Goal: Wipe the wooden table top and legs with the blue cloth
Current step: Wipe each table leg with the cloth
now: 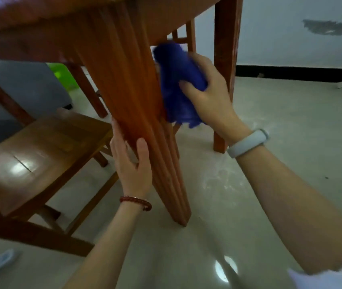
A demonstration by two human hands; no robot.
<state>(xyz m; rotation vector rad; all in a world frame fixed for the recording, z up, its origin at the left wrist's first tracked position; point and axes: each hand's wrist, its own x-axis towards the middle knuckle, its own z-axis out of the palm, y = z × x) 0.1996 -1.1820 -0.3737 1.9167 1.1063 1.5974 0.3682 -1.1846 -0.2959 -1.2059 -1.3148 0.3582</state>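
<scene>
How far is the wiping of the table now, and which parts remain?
In hand: the right hand presses the blue cloth against the near table leg, while the left hand holds that leg lower down. The far leg is untouched at this moment. The table top is out of view, so I cannot tell whether it is done.

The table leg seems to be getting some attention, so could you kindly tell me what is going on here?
A person is crouched low beside a wooden table, cleaning its nearest leg. The right hand grips a bunched blue cloth and presses it against the leg's right side, high up near the table frame. The left hand holds the leg lower down, thumb on its front and fingers round its left side. A wooden chair stands to the left on the pale floor.
</scene>
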